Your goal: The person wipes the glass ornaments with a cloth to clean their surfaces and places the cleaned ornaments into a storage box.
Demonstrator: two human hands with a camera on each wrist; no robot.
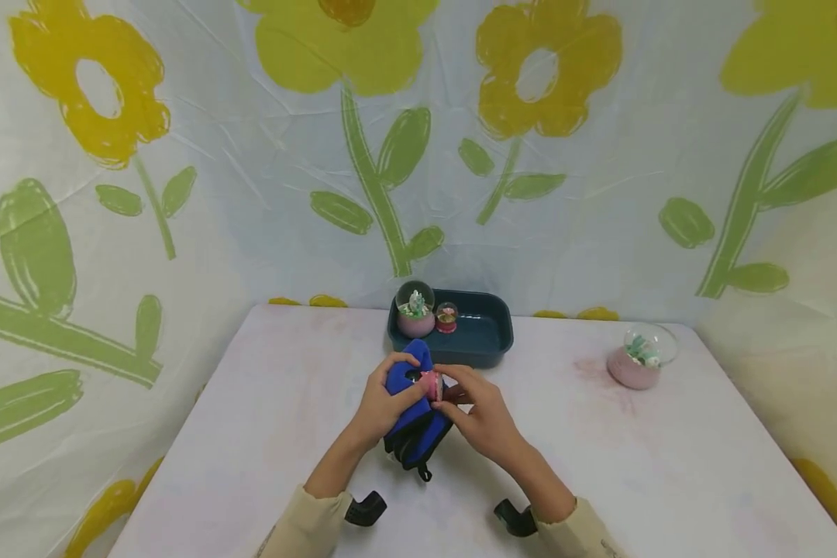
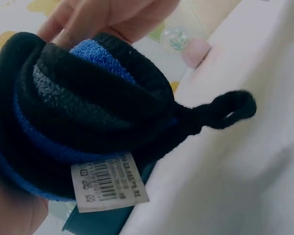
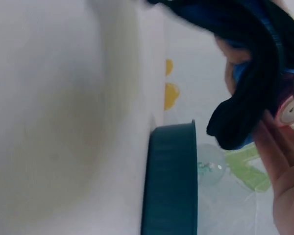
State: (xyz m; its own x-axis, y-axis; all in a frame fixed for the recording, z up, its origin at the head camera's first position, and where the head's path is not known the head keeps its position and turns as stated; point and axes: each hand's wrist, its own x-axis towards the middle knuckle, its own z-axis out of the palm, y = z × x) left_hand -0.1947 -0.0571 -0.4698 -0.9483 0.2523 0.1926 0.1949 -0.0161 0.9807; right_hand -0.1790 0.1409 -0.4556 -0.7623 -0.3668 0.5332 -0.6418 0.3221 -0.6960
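Note:
My left hand (image 1: 377,403) grips a folded blue cloth with black trim (image 1: 427,443) above the table. A black hanging loop (image 2: 230,108) and a white printed tag (image 2: 109,183) stick out from it in the left wrist view. Against the cloth sits a small pink ornament (image 1: 430,385), the left thumb lying on it. Fingers and thumb of my right hand (image 1: 484,411) pinch its right side. The right wrist view shows its round, red-rimmed white underside (image 3: 290,110). Cloth and fingers hide the rest of the ornament.
Behind the hands stands a dark teal tray (image 1: 490,319) holding a pink-based snow globe (image 1: 416,311) and a smaller red-based one (image 1: 446,318). Another pink-based snow globe (image 1: 636,366) leans on the table at right. A flower-printed sheet (image 1: 279,217) hangs behind the table.

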